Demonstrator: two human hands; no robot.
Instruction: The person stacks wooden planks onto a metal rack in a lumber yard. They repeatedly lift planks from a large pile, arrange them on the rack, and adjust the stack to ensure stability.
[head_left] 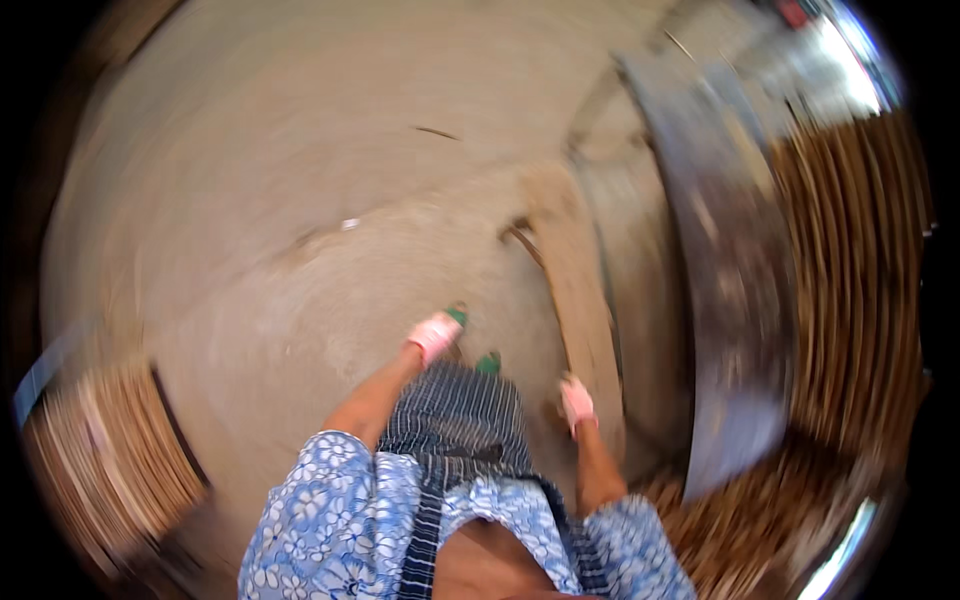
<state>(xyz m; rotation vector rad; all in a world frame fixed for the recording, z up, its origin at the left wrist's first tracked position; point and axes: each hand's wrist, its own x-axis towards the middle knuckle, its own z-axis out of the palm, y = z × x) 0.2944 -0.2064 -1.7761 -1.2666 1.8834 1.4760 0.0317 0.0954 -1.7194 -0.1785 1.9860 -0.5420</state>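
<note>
My left hand (437, 336), in a pale pink glove, hangs in front of my striped apron (455, 415). Just past its fingers shows the green toe of a shoe (457, 314). My right hand (577, 401), gloved alike, hangs beside a long brown wooden plank (580, 290); whether it touches the plank I cannot tell. Blur smears the fingers of both hands, and nothing held can be made out in either. Between the hands, a second green shoe (488, 363) peeks out below the apron.
Right of the plank runs a long, worn grey metal-topped table (735, 270). Beyond it stand stacked thin brown sheets (850, 270); another stack (115, 455) is at lower left. A curved dark piece (524, 242) juts by the plank, and a white scrap (350, 224) lies on the floor.
</note>
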